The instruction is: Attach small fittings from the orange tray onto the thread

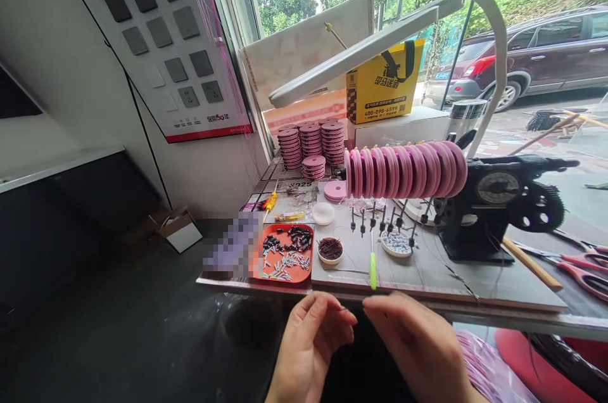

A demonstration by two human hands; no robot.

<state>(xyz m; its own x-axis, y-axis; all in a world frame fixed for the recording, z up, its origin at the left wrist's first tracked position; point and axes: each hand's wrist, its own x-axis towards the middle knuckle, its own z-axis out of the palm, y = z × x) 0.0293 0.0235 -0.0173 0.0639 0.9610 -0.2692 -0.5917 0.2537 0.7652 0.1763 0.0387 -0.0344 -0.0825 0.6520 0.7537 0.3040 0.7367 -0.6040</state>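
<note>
A: State of the hands?
B: The left hand [313, 336] is curling its fingers toward the thumb. A dark sliver [343, 310] is showing at its fingertips, too small to name; I cannot tell whether it is being pinched.
A: And the right?
B: The right hand [413, 336] is facing it, just apart, fingers bending inward. Its grip is hidden, so I cannot tell what, if anything, it is holding.
A: Nearest item?
B: The green tool [373, 271], which is lying just beyond the hands, its handle reaching the near edge of the board [351, 281].
A: Around it?
B: To its left, a bowl [330, 262] is holding brown pins, and beside that an orange tray [303, 274] is carrying black and metal parts. To its right, a dish [398, 255] is holding pale beads.
A: Farther out?
B: Pink spools [403, 170] are sitting in a row on the black winder [477, 225]. More are standing in stacks [311, 144] behind. Scissors [582, 279] are lying at far right, and a yellow bag [386, 92] is standing by the window.
</note>
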